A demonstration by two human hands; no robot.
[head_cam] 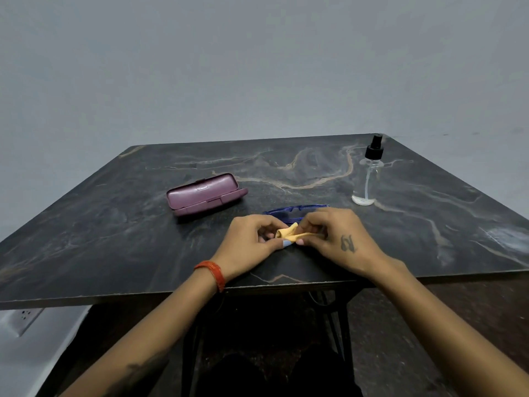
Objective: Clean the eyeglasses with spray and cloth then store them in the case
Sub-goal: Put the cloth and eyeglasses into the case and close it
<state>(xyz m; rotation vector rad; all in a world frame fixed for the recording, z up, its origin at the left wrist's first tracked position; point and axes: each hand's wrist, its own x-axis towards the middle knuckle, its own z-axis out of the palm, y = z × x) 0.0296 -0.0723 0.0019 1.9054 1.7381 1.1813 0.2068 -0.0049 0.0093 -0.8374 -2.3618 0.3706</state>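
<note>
Nearest the camera, two bare forearms reached over the front edge of a dark, marble-patterned table (114, 230), its slab thin and square-cut, veined in tan. The left wrist wore an orange thread band (213, 272). The left hand (252, 239) and right hand (335, 239) met close together just inside that front edge, fingers curled, both pinching a small yellow cloth (289, 232) between them; the cloth was soft and crumpled into a fold.

Just behind the hands, partly hidden by them, lay the blue-framed eyeglasses (294, 211), flat on the tabletop, the thin plastic rims glossy.

Further back and to the left sat the case (204, 193), a purple, rounded-oblong hard shell with a faint leather grain, its lid ajar. Bare tabletop lay between it and the glasses.

Far right, near the back corner, stood an upright clear spray bottle (367, 179), cylindrical with a black pump top, well apart from everything else. A plain grey wall (257, 67) rose behind.
</note>
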